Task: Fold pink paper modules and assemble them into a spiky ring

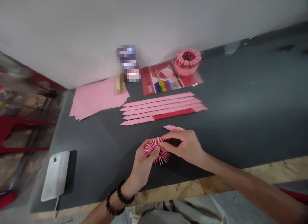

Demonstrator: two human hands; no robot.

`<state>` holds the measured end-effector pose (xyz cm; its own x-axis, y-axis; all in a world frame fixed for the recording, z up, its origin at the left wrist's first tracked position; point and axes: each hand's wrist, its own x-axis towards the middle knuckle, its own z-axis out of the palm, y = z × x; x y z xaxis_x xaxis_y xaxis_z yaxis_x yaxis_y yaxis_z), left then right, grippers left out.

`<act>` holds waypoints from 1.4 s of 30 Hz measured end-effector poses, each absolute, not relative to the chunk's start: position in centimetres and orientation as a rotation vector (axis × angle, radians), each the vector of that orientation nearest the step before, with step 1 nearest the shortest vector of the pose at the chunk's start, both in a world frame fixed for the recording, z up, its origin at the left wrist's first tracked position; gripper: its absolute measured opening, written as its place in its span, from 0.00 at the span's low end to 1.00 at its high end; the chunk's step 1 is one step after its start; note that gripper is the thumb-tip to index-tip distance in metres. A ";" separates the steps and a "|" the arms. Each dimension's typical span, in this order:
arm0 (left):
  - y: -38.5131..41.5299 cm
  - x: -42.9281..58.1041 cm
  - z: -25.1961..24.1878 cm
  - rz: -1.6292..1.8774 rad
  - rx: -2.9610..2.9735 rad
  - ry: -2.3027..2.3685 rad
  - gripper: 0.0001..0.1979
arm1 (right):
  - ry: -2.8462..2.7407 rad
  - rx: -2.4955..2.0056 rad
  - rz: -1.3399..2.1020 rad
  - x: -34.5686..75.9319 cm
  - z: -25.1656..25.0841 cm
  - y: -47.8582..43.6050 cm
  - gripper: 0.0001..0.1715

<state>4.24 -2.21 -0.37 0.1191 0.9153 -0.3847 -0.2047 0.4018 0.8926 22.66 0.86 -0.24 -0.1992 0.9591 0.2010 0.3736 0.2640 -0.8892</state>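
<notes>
My left hand (143, 164) is closed round a small spiky ring of folded pink paper pieces (154, 146), its thumb pressing near the centre. From the right, my right hand (187, 146) pinches the ring's upper right edge between thumb and fingers. Whether a separate loose piece is in that pinch I cannot make out. A short stack of nested pink folded pieces (172, 127) lies just beyond my right hand. Farther back are several long rows of nested pink pieces (158, 103), the nearest with a red stretch (174, 114).
A finished-looking round pink paper vessel (187, 62) stands on a red packaged sheet (147, 81) by the wall. Pink paper sheets (93, 97) lie back left under a beige holder (119, 85), beside a blurred-out phone-like object (130, 63). A white corded device (55, 176) sits front left.
</notes>
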 end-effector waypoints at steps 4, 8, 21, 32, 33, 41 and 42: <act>-2.2 4.0 -0.4 0.937 0.892 1.228 0.13 | -1.766 -1.197 0.840 22.6 -0.1 0.9 0.04; -2.2 4.0 -0.2 0.884 0.991 1.245 0.13 | -1.736 -1.198 0.870 22.7 -0.1 1.0 0.04; -2.3 4.1 0.2 0.863 1.071 1.287 0.14 | -1.792 -1.134 0.775 22.7 -0.1 1.0 0.03; -2.0 3.9 0.1 0.941 0.871 1.207 0.18 | -1.784 -1.250 0.809 24.3 -0.1 2.4 0.12; -1.9 4.0 0.0 0.972 0.763 1.198 0.20 | -1.783 -1.323 0.730 25.1 -0.1 3.0 0.13; -1.4 4.1 0.4 0.963 0.314 1.148 0.18 | -2.243 -1.419 0.343 26.8 -2.2 4.1 0.12; -1.4 4.0 0.4 0.958 0.320 1.147 0.19 | -2.244 -1.399 0.345 26.5 -2.3 3.9 0.08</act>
<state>4.05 -1.40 0.44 0.0847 0.7766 -0.6243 -0.4757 0.5820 0.6595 26.55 3.95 -2.31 -0.3691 0.8932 0.2569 0.7748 0.4484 -0.4456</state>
